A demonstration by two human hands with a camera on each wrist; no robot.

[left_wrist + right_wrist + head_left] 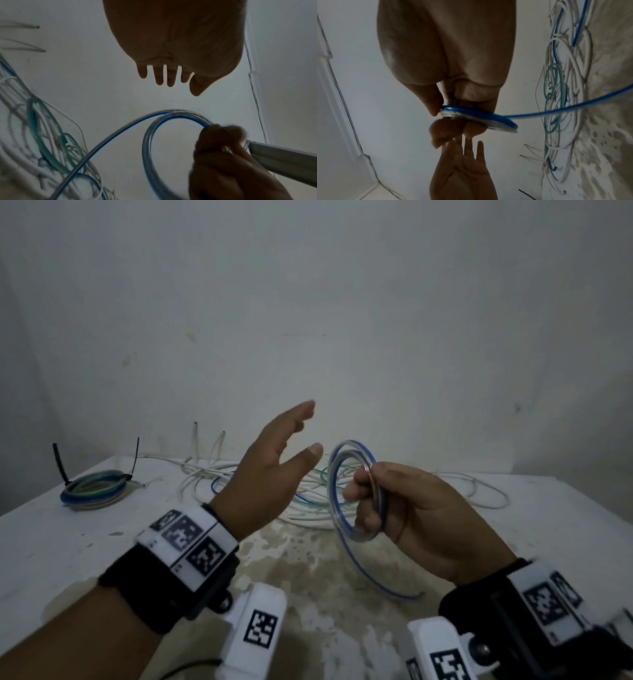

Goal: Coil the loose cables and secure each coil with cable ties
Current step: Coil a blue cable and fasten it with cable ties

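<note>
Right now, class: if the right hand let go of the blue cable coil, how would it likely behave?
The blue cable coil would probably spring open: no tie binds it, only the right hand pinches its loops. It looks light and springy, since its free tail holds a smooth curve.

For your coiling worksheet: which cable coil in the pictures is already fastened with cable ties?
The multicoloured cable coil lying on the table's far left, with black ties sticking up. The blue-striped clear coil in the right hand has none.

My left hand hangs in the air, palm turned right, fingers straight and spread, holding nothing. My right hand is raised beside it, fingers and thumb curled, pinching a coil.
</note>
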